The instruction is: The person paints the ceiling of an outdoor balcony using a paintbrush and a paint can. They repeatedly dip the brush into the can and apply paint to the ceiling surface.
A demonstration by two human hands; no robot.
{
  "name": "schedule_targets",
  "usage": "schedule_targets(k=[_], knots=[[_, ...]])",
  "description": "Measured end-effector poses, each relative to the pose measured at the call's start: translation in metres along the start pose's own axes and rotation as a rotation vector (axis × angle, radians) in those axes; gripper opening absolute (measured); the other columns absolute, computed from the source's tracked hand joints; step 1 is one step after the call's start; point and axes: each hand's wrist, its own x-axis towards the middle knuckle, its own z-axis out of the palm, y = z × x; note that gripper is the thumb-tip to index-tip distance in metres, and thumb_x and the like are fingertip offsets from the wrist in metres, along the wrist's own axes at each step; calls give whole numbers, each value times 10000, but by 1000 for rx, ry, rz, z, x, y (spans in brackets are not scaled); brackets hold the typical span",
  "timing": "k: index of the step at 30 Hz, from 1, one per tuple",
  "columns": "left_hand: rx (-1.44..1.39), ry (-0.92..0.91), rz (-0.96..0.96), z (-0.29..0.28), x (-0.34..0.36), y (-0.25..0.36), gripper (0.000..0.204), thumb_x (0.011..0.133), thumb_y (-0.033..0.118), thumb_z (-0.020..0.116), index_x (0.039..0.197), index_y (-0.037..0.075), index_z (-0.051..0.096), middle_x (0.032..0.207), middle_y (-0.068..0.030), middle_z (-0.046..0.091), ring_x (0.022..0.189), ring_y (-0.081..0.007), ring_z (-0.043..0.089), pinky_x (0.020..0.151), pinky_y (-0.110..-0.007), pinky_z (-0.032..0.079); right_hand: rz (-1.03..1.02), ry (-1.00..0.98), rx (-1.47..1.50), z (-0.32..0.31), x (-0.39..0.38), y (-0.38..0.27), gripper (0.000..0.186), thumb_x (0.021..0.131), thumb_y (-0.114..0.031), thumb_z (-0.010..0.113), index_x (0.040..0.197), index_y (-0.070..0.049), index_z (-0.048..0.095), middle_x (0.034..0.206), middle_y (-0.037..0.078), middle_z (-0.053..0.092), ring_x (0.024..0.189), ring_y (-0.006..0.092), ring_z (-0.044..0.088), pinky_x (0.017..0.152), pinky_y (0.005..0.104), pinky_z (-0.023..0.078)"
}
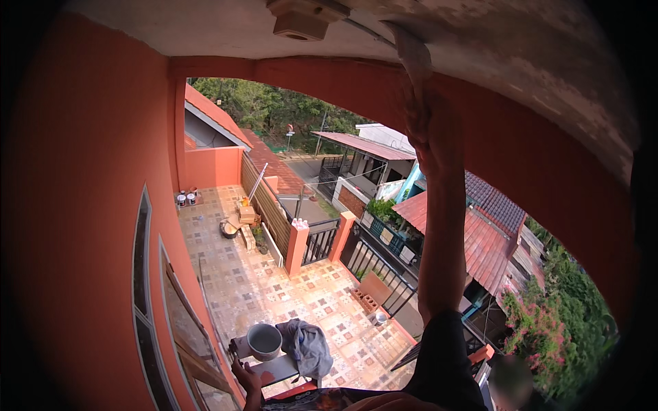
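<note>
A smooth orange wall (89,178) and a mottled, patchy ceiling (548,75) enclose a curved orange beam (295,72) above a sunlit floor (267,308) of patterned tiles. Below, a narrow, flat board (277,370) bears a crumpled grey cloth (312,353) just beside a round grey bucket (265,342), its mouth facing up. A person's right hand (421,127) reaches overhead on a bare forearm (442,253), fingers closed on the near end of a scraper. The left hand (244,373) is low, at the board near the bucket; whether its fingers grip or merely rest there cannot be told. A boxy, beige fixture (305,19) juts from the ceiling. Right of it, the thin, flat scraper (413,55) extends beyond the right fingers, its long axis running upward and leaning left toward the ceiling; whether its edge touches the surface is unclear. The right hand is by far the nearer.
</note>
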Motion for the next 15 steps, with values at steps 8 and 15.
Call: schedule_targets(k=[8,15], knots=[[-41,-26,-45,0,2,-1,448,938,-16,552,1371,-15,440,1279,-236,509,1189,-398,509,991,-470,423,-4,115,-80,-4,-56,-9,278,1055,-200,343,927,-38,530,572,-28,430,342,21,292,280,192,247],[-55,-65,-84,-2,2,0,462,934,-32,540,1382,-23,430,1318,-258,498,1231,-425,497,1015,-476,427,128,-126,-154,15,-15,-32,310,1076,-229,364,932,-23,547,553,-39,412,332,12,277,274,180,232]])
